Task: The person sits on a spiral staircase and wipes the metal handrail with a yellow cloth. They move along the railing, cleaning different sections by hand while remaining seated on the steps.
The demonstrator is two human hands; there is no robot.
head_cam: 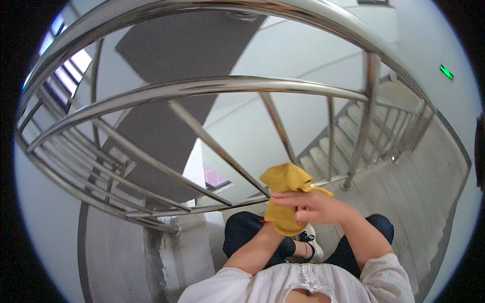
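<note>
A yellow cloth or glove (286, 180) covers my left hand, so its fingers are hidden. Below the covering, my left wrist (271, 236) shows, with a small red bit at the cloth's edge. My right hand (314, 208) lies across the yellow material from the right, fingers over it and thumb bent below; a strip of yellow shows behind its knuckles. Both hands are in front of my lap, close to the lower rail (246, 202) of a metal stair railing. Whether my left hand grips anything inside the covering cannot be seen.
The polished handrail (303, 11) and middle rail (231, 84) curve across in front of me, joined by slanting bars and a post (369, 113). Stairs (326, 155) lie beyond at right. My knees are bent above a concrete landing (420, 189). A green lit sign (446, 72) hangs on the wall.
</note>
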